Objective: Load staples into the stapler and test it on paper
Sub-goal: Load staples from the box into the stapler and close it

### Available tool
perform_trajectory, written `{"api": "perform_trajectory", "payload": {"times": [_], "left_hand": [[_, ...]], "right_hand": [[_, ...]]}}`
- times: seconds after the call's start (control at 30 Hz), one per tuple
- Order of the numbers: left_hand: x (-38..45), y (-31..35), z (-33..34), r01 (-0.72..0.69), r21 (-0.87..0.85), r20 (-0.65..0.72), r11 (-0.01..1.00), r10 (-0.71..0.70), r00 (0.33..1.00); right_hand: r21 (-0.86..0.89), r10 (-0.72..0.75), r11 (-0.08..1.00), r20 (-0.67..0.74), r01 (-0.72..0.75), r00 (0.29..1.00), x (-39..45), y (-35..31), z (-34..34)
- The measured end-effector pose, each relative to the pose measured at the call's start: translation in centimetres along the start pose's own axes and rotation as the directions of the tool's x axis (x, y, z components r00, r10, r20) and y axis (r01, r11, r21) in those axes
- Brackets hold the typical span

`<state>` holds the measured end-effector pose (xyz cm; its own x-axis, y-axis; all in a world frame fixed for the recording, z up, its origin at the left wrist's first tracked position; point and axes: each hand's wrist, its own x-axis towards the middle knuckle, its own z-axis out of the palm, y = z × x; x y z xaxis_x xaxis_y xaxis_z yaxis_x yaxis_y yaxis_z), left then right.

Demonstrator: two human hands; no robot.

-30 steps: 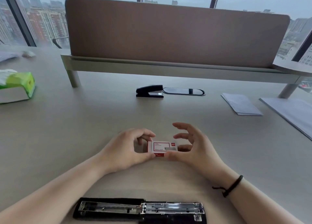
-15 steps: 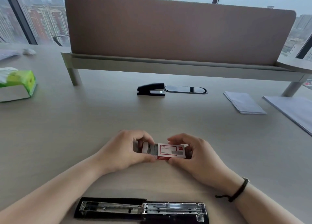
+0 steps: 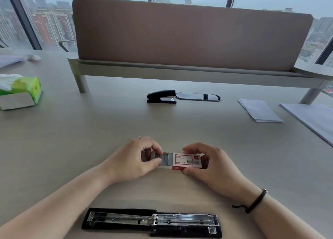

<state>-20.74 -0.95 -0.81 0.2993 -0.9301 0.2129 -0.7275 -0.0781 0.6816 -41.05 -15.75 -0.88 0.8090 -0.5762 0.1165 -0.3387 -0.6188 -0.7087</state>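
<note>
A small red-and-white staple box [image 3: 186, 160] lies on the desk between my hands, its inner tray [image 3: 165, 160] pulled out to the left so that grey staple strips show. My left hand [image 3: 134, 160] pinches the tray's left end between thumb and fingers. My right hand [image 3: 210, 164] grips the box sleeve from the right. A black stapler [image 3: 153, 221] lies flat at the near edge, swung fully open with its metal staple channel exposed. Folded white paper [image 3: 259, 111] sits at the far right.
A second black stapler [image 3: 161, 96], closed, stands mid-desk beside a dark oval cable port [image 3: 197, 96]. A green tissue pack [image 3: 19, 91] is at the left. More paper sheets [image 3: 311, 120] lie at the right edge. A brown divider panel [image 3: 189, 37] spans the back.
The box was closed and held between both hands. My left hand has since drawn the inner tray out to the left, exposing the staples, while my right hand holds the sleeve.
</note>
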Motion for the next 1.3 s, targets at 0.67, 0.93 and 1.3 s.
{"api": "perform_trajectory", "payload": {"times": [0.67, 0.93, 1.3], "left_hand": [[0.2, -0.5, -0.3, 0.002, -0.455, -0.147, 0.891, -0.077, 0.986], [-0.2, -0.5, -0.3, 0.064, -0.517, -0.049, 0.854, -0.104, 0.993], [-0.5, -0.3, 0.1, 0.061, -0.321, -0.081, 0.945, -0.092, 0.993]], "right_hand": [[-0.013, 0.002, 1.000, -0.002, -0.002, 1.000, 0.0, -0.1, 0.0], [-0.080, 0.007, 0.997, -0.030, -0.009, 1.000, -0.1, -0.2, 0.0], [-0.155, 0.005, 0.988, -0.050, -0.012, 0.999, -0.4, -1.0, -0.2]]}}
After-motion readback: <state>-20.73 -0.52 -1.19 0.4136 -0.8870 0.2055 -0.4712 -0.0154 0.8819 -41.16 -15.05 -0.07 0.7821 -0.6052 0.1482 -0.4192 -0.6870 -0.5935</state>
